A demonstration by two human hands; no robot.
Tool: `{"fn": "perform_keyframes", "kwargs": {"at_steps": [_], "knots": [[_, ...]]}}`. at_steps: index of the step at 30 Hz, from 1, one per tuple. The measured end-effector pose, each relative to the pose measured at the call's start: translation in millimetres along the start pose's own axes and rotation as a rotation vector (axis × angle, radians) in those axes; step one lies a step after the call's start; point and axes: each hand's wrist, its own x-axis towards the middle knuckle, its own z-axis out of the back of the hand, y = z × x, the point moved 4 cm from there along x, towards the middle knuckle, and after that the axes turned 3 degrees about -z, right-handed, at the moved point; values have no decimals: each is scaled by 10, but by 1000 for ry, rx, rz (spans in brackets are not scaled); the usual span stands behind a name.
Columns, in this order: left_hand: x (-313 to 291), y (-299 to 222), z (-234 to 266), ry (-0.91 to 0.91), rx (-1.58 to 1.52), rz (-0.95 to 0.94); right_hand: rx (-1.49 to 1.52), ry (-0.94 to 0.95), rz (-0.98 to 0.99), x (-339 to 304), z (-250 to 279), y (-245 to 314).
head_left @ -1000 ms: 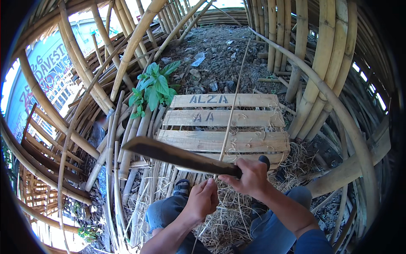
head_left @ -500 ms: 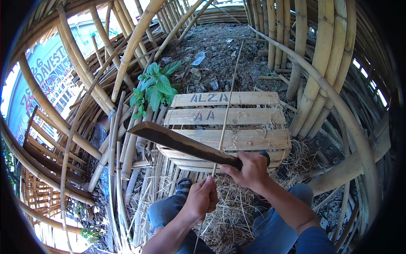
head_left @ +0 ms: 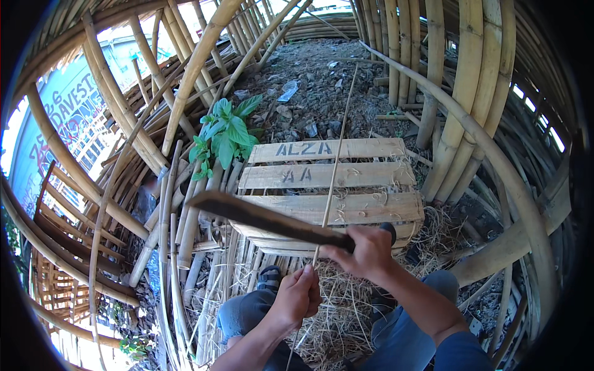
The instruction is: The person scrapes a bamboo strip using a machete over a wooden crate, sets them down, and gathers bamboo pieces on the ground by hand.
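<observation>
Head view, entry one: what does the right hand (head_left: 366, 250) have?

One long, broad knife (head_left: 266, 217). Fingers clenched around the handle, most of it hidden by the fist; its dark rounded end (head_left: 388, 231) shows beyond. Blade pointing left, tip slightly raised.

Entry two, the left hand (head_left: 299, 295)?

Grasping one thin, pale strip (head_left: 335, 164), thumb uppermost, just below the blade.

Position of the strip?

Lengthwise, from the left hand away over the crate (head_left: 371, 207), far end above the rubble-strewn ground (head_left: 297, 59); near end trailing below the fist toward the lower edge. Blade crossing over it just above the left hand. Whether the cutting edge bites into the strip, cannot tell.

Particulars of the crate?

Wooden, slatted, pale, dark lettering on two slats; curled shavings scattered on its right part.

Remaining stock?

Loose straw-like shavings (head_left: 346, 309) between the person's knees, blue trousers (head_left: 402, 337), one strapped sandal (head_left: 268, 278) on the left foot. One leafy green plant (head_left: 226, 133), beside the crate's far left corner. Thick upright bamboo poles (head_left: 470, 93), to the right. One piece of clear plastic (head_left: 288, 91), lying beyond the crate.
</observation>
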Motion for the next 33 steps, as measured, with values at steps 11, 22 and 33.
{"fn": "perform_keyframes", "kwargs": {"at_steps": [11, 22, 33], "knots": [[70, 23, 25, -154, 149, -174, 62, 80, -130, -81, -45, 69], [119, 125, 167, -171, 401, -324, 35, 16, -176, -67, -64, -6], [64, 44, 93, -148, 240, -226, 34, 12, -141, -58, -48, -52]]}}
